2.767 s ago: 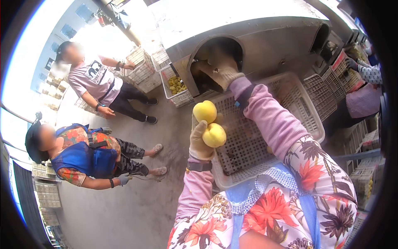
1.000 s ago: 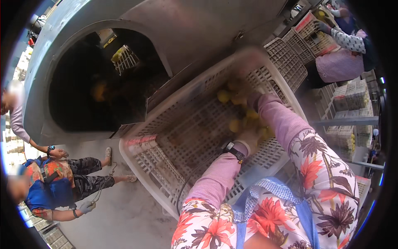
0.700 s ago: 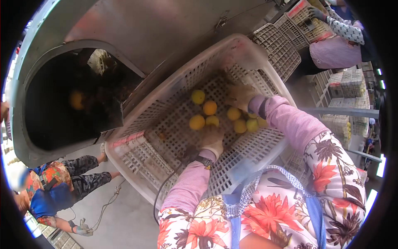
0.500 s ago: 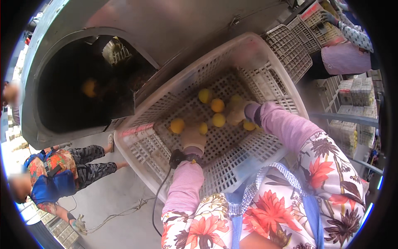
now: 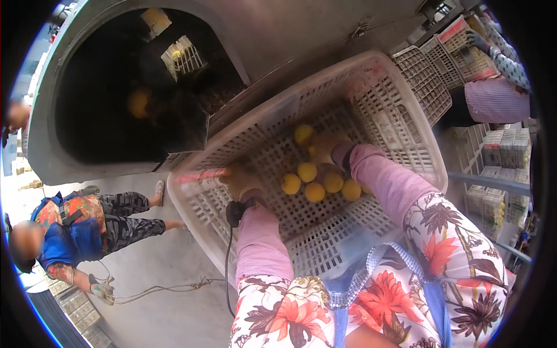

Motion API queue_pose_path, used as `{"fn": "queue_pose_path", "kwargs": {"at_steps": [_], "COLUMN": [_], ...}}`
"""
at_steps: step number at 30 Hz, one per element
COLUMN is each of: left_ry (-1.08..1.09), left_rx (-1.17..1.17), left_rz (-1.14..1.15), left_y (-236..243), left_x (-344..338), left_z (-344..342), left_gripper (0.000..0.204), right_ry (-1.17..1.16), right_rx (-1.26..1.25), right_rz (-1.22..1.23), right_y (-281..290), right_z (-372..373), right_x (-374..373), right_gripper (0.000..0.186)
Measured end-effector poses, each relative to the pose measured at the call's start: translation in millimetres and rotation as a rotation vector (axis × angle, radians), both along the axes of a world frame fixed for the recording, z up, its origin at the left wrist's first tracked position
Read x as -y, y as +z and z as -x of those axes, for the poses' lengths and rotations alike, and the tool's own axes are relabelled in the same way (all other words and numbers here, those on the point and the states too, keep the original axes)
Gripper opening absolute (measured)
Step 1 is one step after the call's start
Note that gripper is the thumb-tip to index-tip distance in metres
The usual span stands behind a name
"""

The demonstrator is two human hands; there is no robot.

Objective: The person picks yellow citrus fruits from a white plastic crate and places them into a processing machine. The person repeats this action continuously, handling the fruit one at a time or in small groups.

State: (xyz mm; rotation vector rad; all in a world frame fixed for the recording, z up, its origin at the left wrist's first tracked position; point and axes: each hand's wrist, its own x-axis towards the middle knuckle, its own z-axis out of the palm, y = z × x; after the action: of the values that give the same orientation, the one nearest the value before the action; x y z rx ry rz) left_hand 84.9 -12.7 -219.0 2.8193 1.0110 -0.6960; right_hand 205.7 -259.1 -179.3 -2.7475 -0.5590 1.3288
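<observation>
Both my hands reach down into a large pale plastic crate with slotted walls and a perforated bottom. At the crate's left side, my left hand is blurred, its fingers curled round an orange that mostly hides beneath them. My right hand is also blurred, bent over a yellow orange that shows at its fingertips. Several more oranges lie on the crate bottom: a yellow one beyond the right hand, and a loose cluster between my hands and below the right wrist.
A grey metal machine with a dark rounded opening borders the crate's far left. A person stands at left, holding a rope. At upper right, another person works by stacked crates. A black cable hangs from my left wrist.
My left hand has moved left, toward the crate's side wall. My right hand has shifted toward the far side. Several oranges have rolled closer together, and the whole view has shifted slightly.
</observation>
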Motion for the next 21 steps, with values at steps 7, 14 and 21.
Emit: {"fn": "queue_pose_path", "kwargs": {"at_steps": [7,14,21], "left_ry": [-0.019,-0.234,0.541], "left_rx": [0.035,0.344,0.817], "left_rz": [0.050,0.354,1.869], "left_y": [12.7,40.4,129.8], "left_x": [5.2,6.2,33.9], "left_z": [0.6,10.0,66.2], "left_gripper": [0.070,0.073,0.062], "right_ry": [-0.812,-1.108,-0.957], "right_rx": [-0.572,-0.787,-0.560], "right_rz": [-0.944,-1.269,-1.670], "right_y": [68.3,148.9,191.9], "right_z": [31.4,56.2,90.5], "right_x": [44.7,22.1,-13.5], "right_gripper": [0.062,0.057,0.060]}}
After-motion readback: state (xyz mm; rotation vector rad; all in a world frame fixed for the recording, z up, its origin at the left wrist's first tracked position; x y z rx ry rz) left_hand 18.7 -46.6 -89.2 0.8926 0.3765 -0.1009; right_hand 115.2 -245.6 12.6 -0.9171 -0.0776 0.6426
